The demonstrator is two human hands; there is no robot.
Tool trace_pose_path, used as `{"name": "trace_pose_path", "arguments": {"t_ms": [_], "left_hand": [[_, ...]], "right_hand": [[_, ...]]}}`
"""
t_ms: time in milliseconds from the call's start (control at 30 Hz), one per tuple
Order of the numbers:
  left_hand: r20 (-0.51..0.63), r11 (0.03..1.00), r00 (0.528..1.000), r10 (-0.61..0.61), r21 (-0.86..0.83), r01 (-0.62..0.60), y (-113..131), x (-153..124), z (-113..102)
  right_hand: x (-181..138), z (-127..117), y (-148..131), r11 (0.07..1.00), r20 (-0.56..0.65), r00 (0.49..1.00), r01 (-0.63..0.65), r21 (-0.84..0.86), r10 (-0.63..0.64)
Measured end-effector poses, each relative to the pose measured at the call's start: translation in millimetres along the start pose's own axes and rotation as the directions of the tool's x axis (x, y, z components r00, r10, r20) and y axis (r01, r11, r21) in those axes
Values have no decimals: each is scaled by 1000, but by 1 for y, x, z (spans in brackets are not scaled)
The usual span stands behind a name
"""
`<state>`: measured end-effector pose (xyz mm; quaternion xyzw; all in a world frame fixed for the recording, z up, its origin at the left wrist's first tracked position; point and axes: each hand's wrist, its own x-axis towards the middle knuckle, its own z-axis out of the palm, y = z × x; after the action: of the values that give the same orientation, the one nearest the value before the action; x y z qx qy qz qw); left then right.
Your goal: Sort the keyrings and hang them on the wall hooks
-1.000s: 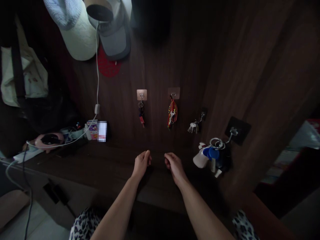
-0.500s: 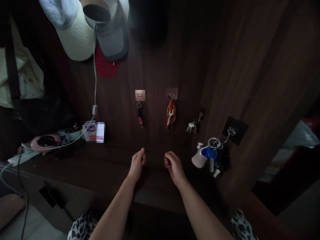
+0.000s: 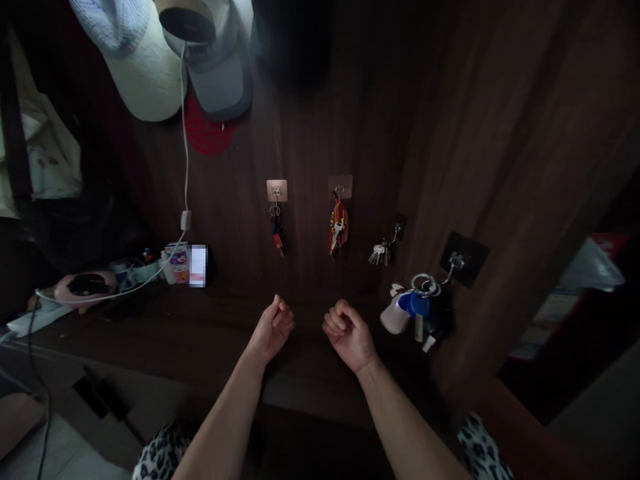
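Observation:
My left hand [image 3: 272, 328] is curled into a loose fist above the dark wooden ledge [image 3: 210, 333], with nothing showing in it. Level with it, a short gap to the right, my right hand [image 3: 350, 333] is closed the same way and also shows nothing held. Neither touches anything. On the wall beyond hang a key with a red tag [image 3: 278, 241] and a key on a red and yellow cord [image 3: 339, 227]. Further right hangs a bunch of silver keys [image 3: 379, 252]. Nearest my right hand is a large key ring with a blue tag [image 3: 415, 304] and a pale fob.
Caps [image 3: 220, 83] hang at the upper left beside a lamp [image 3: 186, 23] with a white cord. Small boxes [image 3: 178, 261], a lit screen [image 3: 198, 265] and a pink round object [image 3: 85, 288] stand along the ledge's left. A wooden side panel [image 3: 500, 167] rises at right.
Both hands have rolled so that the curled fingers and inner wrists now face more towards me. The whole view has shifted slightly, with the wall things a little further left.

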<state>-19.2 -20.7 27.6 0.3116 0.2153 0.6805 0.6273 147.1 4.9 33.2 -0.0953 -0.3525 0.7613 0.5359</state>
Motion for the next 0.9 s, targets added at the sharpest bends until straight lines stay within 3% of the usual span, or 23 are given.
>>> {"name": "trace_pose_path", "arguments": {"t_ms": [300, 467, 667, 900], "left_hand": [[60, 982, 998, 4, -188, 7, 3, -3, -1], [42, 991, 999, 6, -132, -1, 3, -4, -2], [94, 998, 995, 29, -51, -24, 7, -9, 1], [98, 997, 994, 54, -63, -48, 9, -10, 3]], "right_hand": [[-5, 1, -5, 997, 37, 999, -37, 72, 34], [-6, 1, -5, 997, 29, 998, -52, 63, 50], [-8, 0, -8, 993, -1, 1000, 23, 116, -23], [-9, 1, -9, 987, 15, 999, 30, 156, -33]]}}
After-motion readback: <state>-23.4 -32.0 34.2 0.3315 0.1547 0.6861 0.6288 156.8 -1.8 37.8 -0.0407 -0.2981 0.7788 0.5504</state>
